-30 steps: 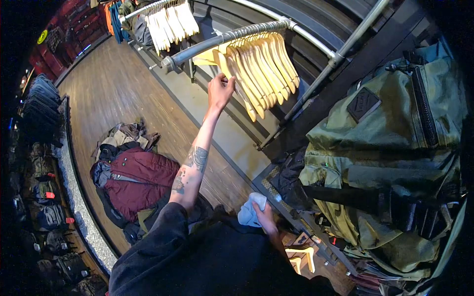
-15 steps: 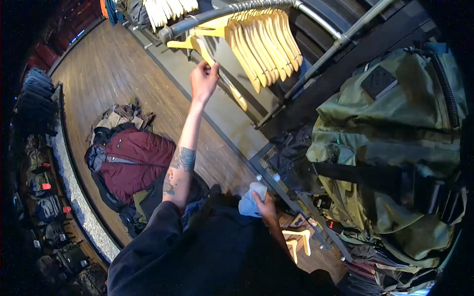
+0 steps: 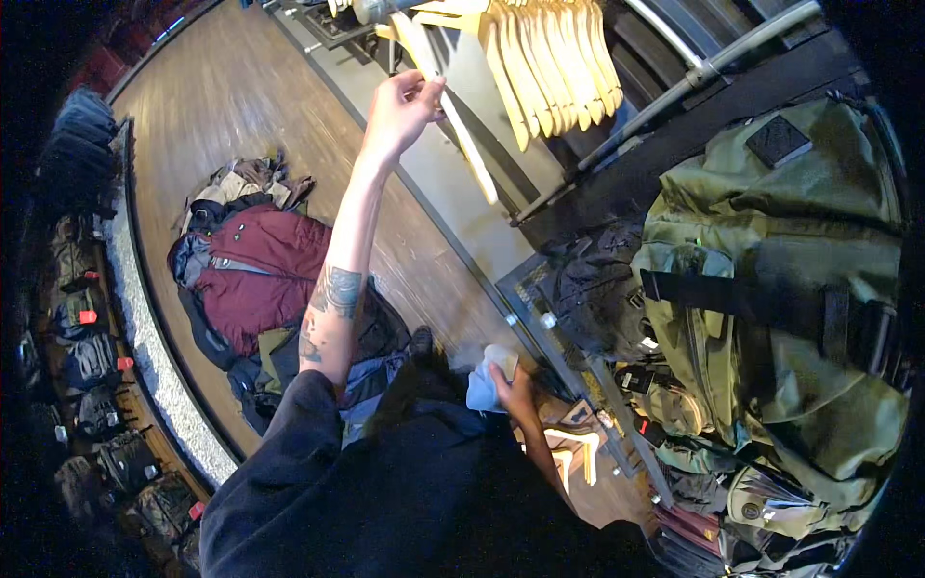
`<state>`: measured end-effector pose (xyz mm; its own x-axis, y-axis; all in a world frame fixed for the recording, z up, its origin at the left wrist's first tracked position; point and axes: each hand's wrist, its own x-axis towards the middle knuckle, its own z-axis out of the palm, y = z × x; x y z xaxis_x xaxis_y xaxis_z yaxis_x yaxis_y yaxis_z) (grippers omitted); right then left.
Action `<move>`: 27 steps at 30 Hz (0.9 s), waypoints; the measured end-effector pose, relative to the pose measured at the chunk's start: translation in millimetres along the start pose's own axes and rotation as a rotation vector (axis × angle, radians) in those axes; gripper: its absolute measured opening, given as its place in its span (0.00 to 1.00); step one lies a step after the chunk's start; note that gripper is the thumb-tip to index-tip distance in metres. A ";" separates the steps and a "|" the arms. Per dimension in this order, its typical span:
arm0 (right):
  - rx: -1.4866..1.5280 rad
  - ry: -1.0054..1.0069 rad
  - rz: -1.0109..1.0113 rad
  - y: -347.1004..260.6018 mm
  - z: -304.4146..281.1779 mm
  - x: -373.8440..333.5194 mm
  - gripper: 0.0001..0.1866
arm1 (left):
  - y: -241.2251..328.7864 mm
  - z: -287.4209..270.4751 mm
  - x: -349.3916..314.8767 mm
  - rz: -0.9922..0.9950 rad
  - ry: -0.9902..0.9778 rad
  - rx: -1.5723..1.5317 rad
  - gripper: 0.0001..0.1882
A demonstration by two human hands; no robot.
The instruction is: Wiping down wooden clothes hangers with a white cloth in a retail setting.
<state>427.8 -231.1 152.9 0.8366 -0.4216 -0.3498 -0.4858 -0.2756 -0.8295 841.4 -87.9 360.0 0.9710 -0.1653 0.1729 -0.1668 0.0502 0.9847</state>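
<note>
My left hand (image 3: 398, 118), at the end of a tattooed forearm, reaches up and forward. Thumb and fingers pinch a pale wooden clothes hanger (image 3: 472, 162) partway along; it slants down to the right, and its top end reaches the rail's end. To the right of it, a row of matching wooden hangers (image 3: 554, 72) hangs bare. Low by my body, my right hand (image 3: 516, 393) is closed around a crumpled light blue cloth (image 3: 485, 387); my fingers' far side is hidden.
A pile of jackets, a maroon jacket (image 3: 270, 265) on top, lies on the wooden floor (image 3: 226, 96) at left. Large olive bags (image 3: 752, 241) fill the right side. Metal frame bars (image 3: 708, 72) run at upper right. Several bags (image 3: 135, 462) line the left wall. Loose hangers (image 3: 578, 448) lie below my right hand.
The view has shifted, moving the hanger row up and right in the picture. The hanger in my left hand now slants more steeply. My right hand still grips the cloth.
</note>
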 end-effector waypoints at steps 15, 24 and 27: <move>-0.002 0.083 0.079 38.7 -28.8 -85.8 0.33 | -81.5 -18.7 -255.7 -0.198 -0.177 -0.218 0.14; 0.010 0.365 -0.253 62.9 -27.6 -208.1 0.18 | -107.8 -41.2 -470.8 -0.681 -0.121 -0.418 0.07; 0.000 0.441 -0.379 68.0 -28.7 -245.5 0.14 | -102.3 -52.4 -525.4 -0.890 -0.194 -0.388 0.18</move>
<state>182.1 -171.1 194.8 0.7674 -0.6135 0.1861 -0.1728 -0.4775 -0.8615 357.3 45.3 167.3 0.6644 -0.4560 -0.5922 0.7115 0.1434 0.6879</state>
